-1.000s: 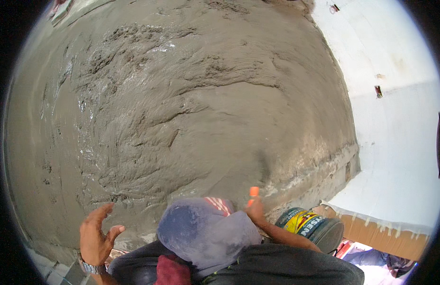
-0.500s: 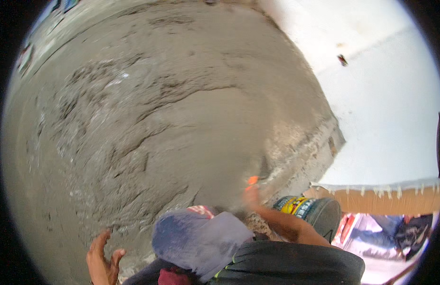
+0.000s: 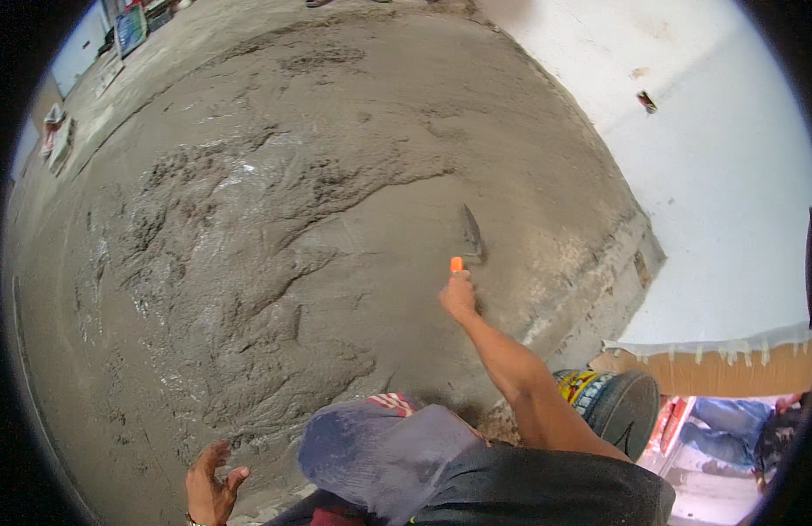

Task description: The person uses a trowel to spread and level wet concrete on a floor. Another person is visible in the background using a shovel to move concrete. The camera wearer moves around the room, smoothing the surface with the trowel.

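Observation:
My right hand [image 3: 459, 296] is closed round the orange handle of a trowel [image 3: 471, 230]. The trowel's grey blade is seen nearly edge-on and meets the wet mortar [image 3: 406, 237], over a smooth patch. To the left of that patch the mortar is rough and lumpy, with ridges and shiny wet spots. At the lower left my left hand [image 3: 213, 482] hovers near the mortar's edge, fingers apart and curved, holding nothing. My bent knee in stained blue-grey trousers [image 3: 362, 447] is between the two arms.
A bucket [image 3: 623, 410] lies beside my right forearm. A white wall [image 3: 721, 202] with a small opening borders the mortar on the right. A brown door-frame piece [image 3: 730, 369] stands by a doorway, where a person in jeans [image 3: 723, 430] shows. Items lie at the far left.
My right hand has reached forward with the trowel, away from my body, and the forearm is more extended. My left hand stays low at the left, still open. The view has shifted slightly.

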`<action>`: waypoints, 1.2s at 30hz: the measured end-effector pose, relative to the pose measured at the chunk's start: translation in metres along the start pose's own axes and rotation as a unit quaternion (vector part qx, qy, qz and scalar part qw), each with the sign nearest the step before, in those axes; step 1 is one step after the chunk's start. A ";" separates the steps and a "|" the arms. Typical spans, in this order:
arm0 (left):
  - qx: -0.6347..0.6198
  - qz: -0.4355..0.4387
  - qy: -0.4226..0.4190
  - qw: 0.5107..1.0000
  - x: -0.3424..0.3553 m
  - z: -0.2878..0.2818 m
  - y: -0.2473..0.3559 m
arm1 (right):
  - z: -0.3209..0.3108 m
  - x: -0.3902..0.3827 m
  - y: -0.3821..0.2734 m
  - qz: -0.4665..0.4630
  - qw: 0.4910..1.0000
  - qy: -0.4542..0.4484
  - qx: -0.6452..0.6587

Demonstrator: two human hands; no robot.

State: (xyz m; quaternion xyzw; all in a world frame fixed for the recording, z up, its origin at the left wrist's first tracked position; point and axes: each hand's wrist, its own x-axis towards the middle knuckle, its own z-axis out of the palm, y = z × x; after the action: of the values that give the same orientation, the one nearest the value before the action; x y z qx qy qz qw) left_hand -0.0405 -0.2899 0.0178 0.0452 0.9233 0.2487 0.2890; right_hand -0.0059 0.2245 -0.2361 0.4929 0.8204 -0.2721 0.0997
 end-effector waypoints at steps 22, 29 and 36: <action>-0.061 -0.251 -0.015 0.966 -0.128 0.005 -0.131 | -0.091 0.244 -0.006 -0.069 0.982 0.053 -0.169; -0.101 -0.252 0.001 0.962 -0.134 0.010 -0.117 | 0.007 0.183 -0.146 -0.150 0.983 -0.042 -0.093; -0.135 -0.185 0.103 0.968 -0.120 0.008 -0.121 | 0.084 0.027 -0.234 -0.272 0.947 -0.150 -0.080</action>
State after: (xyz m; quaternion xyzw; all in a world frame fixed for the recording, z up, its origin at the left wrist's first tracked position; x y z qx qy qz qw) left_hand 0.0706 -0.4192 0.0149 -0.1923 0.8982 0.3168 0.2365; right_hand -0.2305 0.1138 -0.2360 0.1950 0.9179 -0.2932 0.1832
